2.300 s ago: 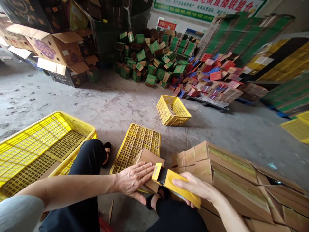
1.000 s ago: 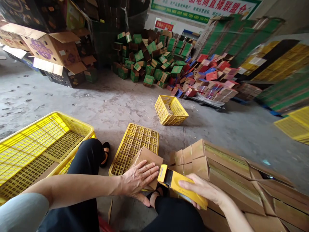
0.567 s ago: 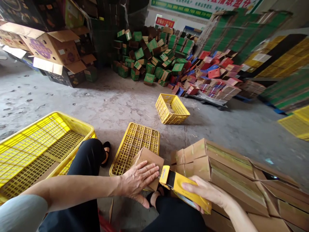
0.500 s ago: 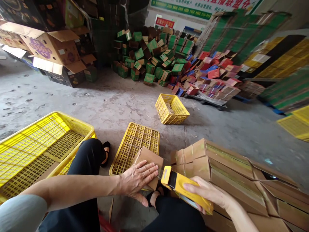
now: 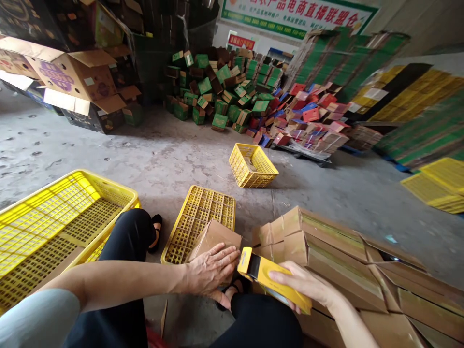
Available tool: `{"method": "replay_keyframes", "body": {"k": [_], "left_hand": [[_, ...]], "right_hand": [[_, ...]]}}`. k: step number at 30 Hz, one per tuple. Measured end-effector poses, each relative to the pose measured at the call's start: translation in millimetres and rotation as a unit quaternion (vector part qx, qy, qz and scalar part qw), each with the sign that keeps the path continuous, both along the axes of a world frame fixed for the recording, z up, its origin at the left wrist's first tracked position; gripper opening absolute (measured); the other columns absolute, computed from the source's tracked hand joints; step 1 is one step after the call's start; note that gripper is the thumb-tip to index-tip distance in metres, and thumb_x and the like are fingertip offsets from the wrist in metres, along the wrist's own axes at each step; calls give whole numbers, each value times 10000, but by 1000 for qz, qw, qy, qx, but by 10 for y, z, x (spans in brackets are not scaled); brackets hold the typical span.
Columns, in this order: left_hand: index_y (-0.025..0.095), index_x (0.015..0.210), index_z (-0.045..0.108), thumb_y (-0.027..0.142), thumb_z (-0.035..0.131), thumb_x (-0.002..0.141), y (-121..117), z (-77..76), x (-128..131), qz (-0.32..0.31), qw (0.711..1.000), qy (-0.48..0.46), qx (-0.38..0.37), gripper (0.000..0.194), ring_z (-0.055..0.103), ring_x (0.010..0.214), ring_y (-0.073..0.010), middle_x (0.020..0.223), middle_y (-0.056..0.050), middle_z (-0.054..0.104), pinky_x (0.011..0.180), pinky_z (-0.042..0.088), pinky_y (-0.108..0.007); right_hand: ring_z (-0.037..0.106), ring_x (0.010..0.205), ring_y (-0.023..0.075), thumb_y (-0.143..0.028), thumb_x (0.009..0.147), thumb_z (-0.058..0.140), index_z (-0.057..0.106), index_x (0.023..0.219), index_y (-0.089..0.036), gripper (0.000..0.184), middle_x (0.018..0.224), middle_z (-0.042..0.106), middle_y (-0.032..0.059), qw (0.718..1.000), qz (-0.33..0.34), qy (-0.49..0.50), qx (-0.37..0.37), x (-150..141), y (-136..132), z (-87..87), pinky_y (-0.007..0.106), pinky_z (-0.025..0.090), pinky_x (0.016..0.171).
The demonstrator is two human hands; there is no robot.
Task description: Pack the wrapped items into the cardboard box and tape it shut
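Note:
A small brown cardboard box (image 5: 219, 234) rests on an upturned yellow plastic crate (image 5: 197, 203) in front of me. Flat on the box lies my left hand (image 5: 213, 268), its fingers stretched out and the thumb pointing down past the near side. My right hand (image 5: 299, 285) grips a yellow tape dispenser (image 5: 268, 275). The dispenser's front end is close to the box's right edge; whether it touches the box I cannot tell. Part of the box's top and near side is hidden under my left hand.
Stacked flattened cartons (image 5: 337, 256) lie to my right. A large yellow crate (image 5: 78, 179) stands at my left, and a smaller yellow basket (image 5: 253, 166) sits ahead on the concrete floor. Piles of green boxes (image 5: 221, 96) and red boxes (image 5: 311, 113) fill the back.
The view has shifted slightly, moving the surroundings a little leftward. My left hand stays on the box and my right hand keeps hold of the tape dispenser beside it.

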State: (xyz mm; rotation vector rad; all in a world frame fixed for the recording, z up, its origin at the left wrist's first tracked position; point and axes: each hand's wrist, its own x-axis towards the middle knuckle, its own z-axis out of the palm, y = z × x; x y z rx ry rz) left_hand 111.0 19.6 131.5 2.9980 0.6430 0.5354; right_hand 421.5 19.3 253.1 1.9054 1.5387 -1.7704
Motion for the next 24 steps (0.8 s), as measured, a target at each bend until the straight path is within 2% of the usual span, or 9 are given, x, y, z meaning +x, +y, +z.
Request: {"method": "replay_keyframes", "body": {"k": [3,8,13,18,24], "left_hand": [[-5,1605,388,821,357,1000,44,37,-22,-21,1000,5,4,1024,266,1624,-329,1715,-240,317,1339,187,-445],[29,1674,264,776,355,1031,92,64,-121,-28,999,21,-23,990,216,1642,-309,1732,-204,290,1339,185,-447],[25,1675,263,761,360,1039,78,40,-103,-27,999,24,-27,978,185,1650,-309,1742,-198,257,1348,153,-448],[21,1686,226,775,416,1015,52,36,-66,-29,999,23,-21,1027,165,1653,-312,1730,-206,289,1348,178,-453],[15,1689,206,780,439,1005,63,39,-106,-28,999,27,-14,1052,148,1656,-315,1736,-206,271,1346,184,-453]], "right_hand": [[646,436,157,-900,745,641,564,977,-205,737,569,695,-11,1000,-6,-15,13,-25,-10,24,219,454,390],[676,477,170,-890,777,614,562,1024,-199,735,594,705,0,1000,-1,1,12,-46,12,4,225,479,420],[689,493,187,-928,698,646,570,978,-218,766,580,699,-2,1000,-6,6,-11,-19,18,13,231,478,415],[707,522,209,-947,658,654,582,975,-226,790,577,693,-3,1000,-5,3,-18,0,3,50,251,500,446],[698,507,208,-990,631,630,560,998,-235,843,570,694,-13,1000,8,-6,-27,36,3,-26,270,518,468]]}}
